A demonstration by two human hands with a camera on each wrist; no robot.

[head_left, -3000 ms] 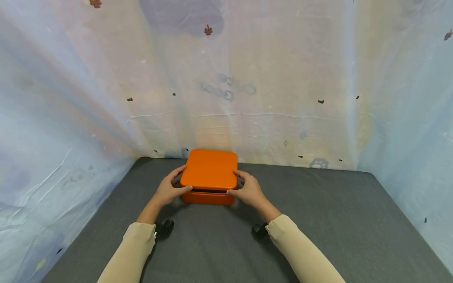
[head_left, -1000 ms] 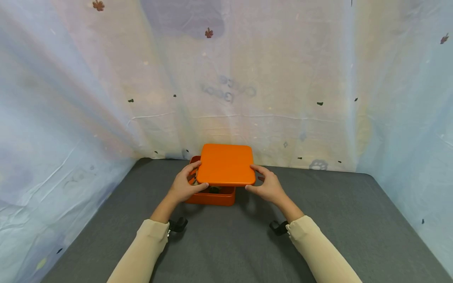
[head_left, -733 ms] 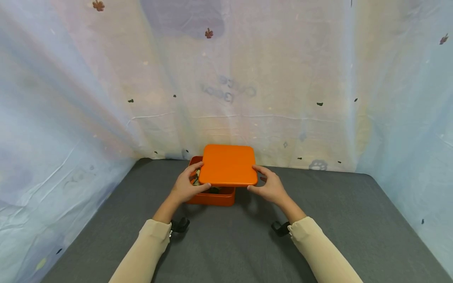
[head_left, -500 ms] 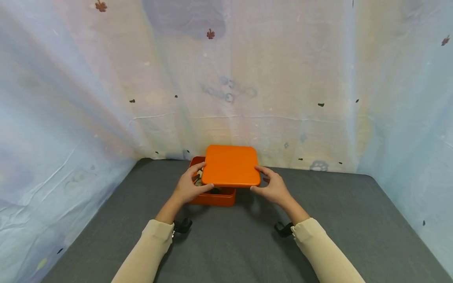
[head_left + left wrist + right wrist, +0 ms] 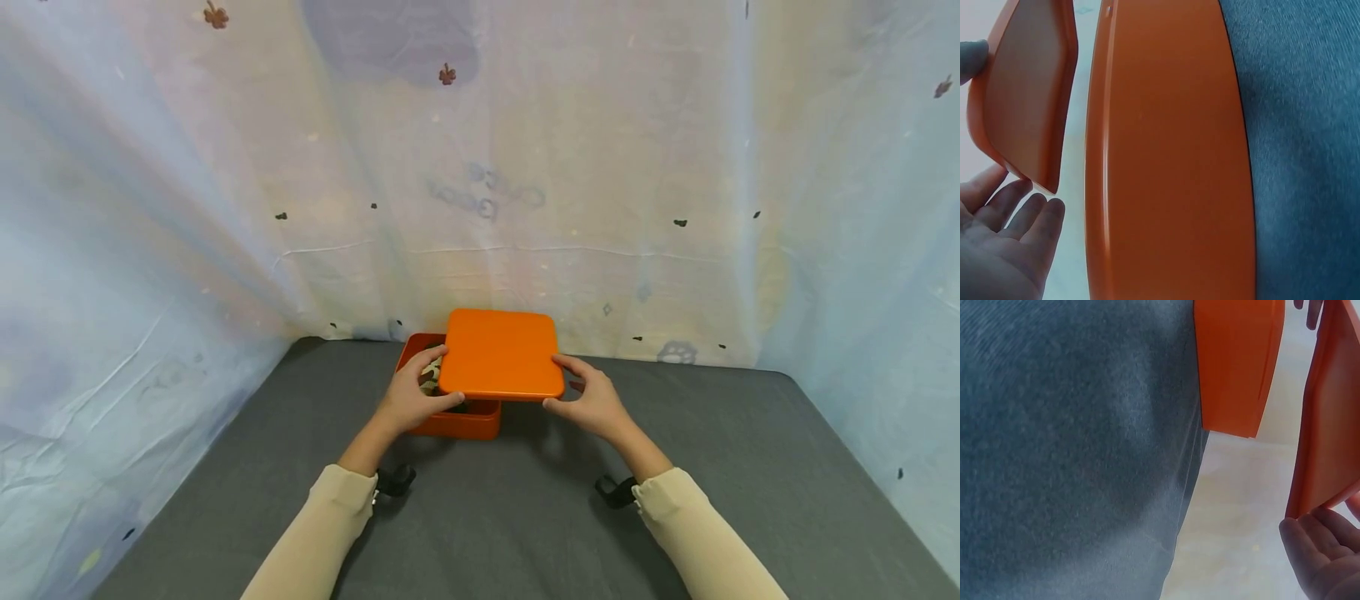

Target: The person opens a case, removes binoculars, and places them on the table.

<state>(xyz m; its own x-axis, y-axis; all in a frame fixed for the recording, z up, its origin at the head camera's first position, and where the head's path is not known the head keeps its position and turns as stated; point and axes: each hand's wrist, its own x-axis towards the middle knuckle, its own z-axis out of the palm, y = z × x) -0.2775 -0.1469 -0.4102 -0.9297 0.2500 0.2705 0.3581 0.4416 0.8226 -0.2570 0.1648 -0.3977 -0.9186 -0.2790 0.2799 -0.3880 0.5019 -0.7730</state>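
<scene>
We get diffuse light in the head view, with soft shadows on the tabletop point(image 5: 510, 533) and a sheen along the lid point(image 5: 501, 354). In both wrist views we see a bluish cast, and the curtain point(image 5: 570, 167) past the tabletop's far edge bleaches pale.

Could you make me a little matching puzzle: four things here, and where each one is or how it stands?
1. Flat orange square lid
2. Deep orange box
3. Camouflage-patterned item, material unclear
4. Person's bare right hand

A. Inside the box, partly hidden
B. Gripping the lid's right side
C. Resting on the grey fabric-covered tabletop
D. Raised, a gap between it and the box

Pairs: 1-D, 2-C, 3-A, 4-B
</scene>
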